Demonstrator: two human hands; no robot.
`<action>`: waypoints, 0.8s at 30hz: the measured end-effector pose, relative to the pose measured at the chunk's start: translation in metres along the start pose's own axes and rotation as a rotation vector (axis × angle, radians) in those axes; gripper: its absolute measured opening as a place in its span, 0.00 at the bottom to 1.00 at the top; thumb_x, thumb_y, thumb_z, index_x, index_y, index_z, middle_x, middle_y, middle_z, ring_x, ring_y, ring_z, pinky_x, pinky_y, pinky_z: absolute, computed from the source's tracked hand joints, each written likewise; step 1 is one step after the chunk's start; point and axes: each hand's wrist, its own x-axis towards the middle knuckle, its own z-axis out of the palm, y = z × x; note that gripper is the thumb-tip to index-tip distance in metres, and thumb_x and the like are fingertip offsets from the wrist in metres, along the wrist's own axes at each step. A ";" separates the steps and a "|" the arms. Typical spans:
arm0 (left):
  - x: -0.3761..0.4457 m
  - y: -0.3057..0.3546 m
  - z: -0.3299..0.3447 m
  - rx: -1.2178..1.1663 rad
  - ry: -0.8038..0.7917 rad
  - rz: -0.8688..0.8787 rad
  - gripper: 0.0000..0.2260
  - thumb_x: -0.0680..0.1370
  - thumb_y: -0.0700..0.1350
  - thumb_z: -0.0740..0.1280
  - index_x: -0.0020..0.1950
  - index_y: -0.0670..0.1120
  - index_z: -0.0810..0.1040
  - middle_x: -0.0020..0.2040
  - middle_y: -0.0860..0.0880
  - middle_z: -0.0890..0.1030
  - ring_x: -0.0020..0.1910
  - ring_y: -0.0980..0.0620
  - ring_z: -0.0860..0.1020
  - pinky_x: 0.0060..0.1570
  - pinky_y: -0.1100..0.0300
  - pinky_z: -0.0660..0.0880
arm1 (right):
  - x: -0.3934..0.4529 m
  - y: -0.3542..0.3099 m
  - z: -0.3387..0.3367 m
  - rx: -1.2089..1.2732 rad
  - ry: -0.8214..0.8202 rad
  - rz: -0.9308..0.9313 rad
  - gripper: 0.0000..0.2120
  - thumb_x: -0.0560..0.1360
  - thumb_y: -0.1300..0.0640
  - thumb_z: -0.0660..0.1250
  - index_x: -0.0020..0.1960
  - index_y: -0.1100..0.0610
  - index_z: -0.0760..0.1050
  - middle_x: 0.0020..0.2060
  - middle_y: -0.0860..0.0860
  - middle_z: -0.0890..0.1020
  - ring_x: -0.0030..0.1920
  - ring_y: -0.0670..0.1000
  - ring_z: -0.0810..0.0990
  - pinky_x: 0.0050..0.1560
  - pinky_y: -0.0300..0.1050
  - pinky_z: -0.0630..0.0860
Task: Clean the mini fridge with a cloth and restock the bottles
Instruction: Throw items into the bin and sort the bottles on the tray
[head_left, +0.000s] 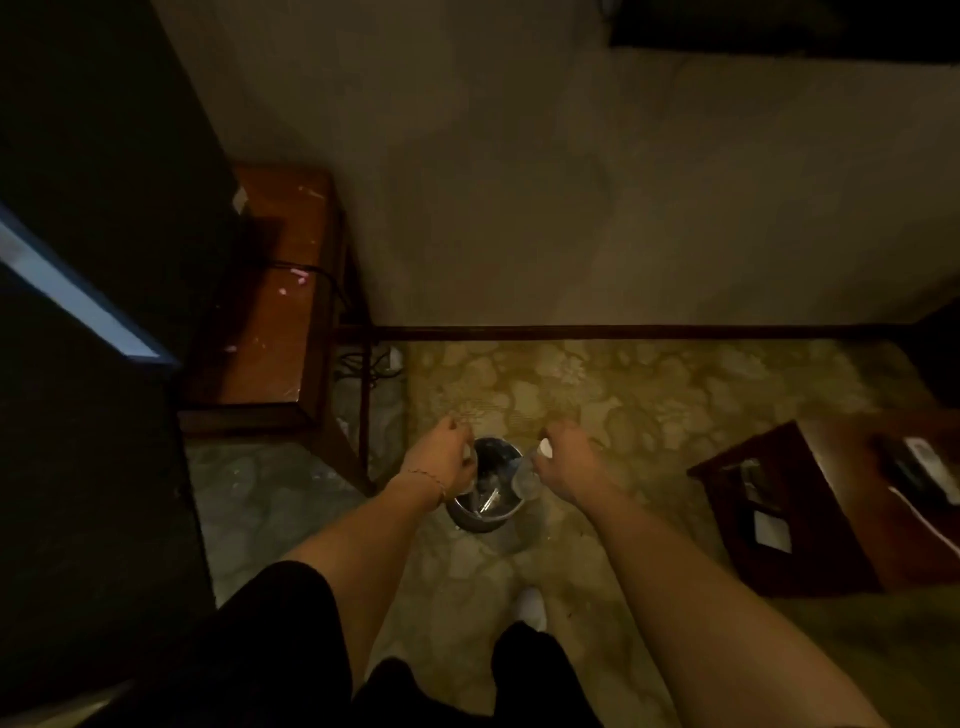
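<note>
Clear bottle (525, 470) gripped by right hand (566, 457) | left hand (439, 460) fingers curled on blurred clear item | bin (485, 512) partly hidden

Head camera looks steeply down at floor (597, 395).

Both hands over metal bin (480, 514) on patterned carpet (623, 389): left hand (439, 454) and right hand (566, 454) each grip a clear bottle; details dim.

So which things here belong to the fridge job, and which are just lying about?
Job:
- left hand holding a clear bottle
- right hand holding a white-capped bottle
- metal bin beneath both hands

Lying about:
- wooden side table
- dark wooden stand
- cables by the wall
</note>
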 end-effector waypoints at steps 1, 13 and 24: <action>0.010 0.002 0.006 -0.009 0.008 -0.033 0.12 0.77 0.47 0.67 0.60 0.47 0.76 0.59 0.47 0.71 0.54 0.44 0.76 0.50 0.54 0.74 | 0.016 0.006 0.002 -0.001 -0.014 -0.015 0.14 0.79 0.54 0.67 0.62 0.58 0.76 0.62 0.55 0.74 0.60 0.58 0.76 0.57 0.49 0.75; 0.134 -0.030 0.146 -0.065 0.001 -0.165 0.15 0.78 0.48 0.67 0.64 0.47 0.74 0.62 0.48 0.70 0.54 0.47 0.75 0.52 0.54 0.75 | 0.157 0.084 0.111 -0.039 -0.166 -0.112 0.12 0.78 0.53 0.67 0.60 0.55 0.75 0.60 0.55 0.74 0.56 0.57 0.77 0.55 0.55 0.78; 0.256 -0.148 0.326 0.021 -0.062 -0.160 0.13 0.77 0.50 0.65 0.60 0.50 0.75 0.63 0.48 0.71 0.54 0.45 0.76 0.49 0.53 0.74 | 0.274 0.164 0.295 -0.028 -0.197 -0.086 0.16 0.80 0.55 0.64 0.66 0.59 0.75 0.65 0.58 0.76 0.63 0.58 0.75 0.59 0.48 0.73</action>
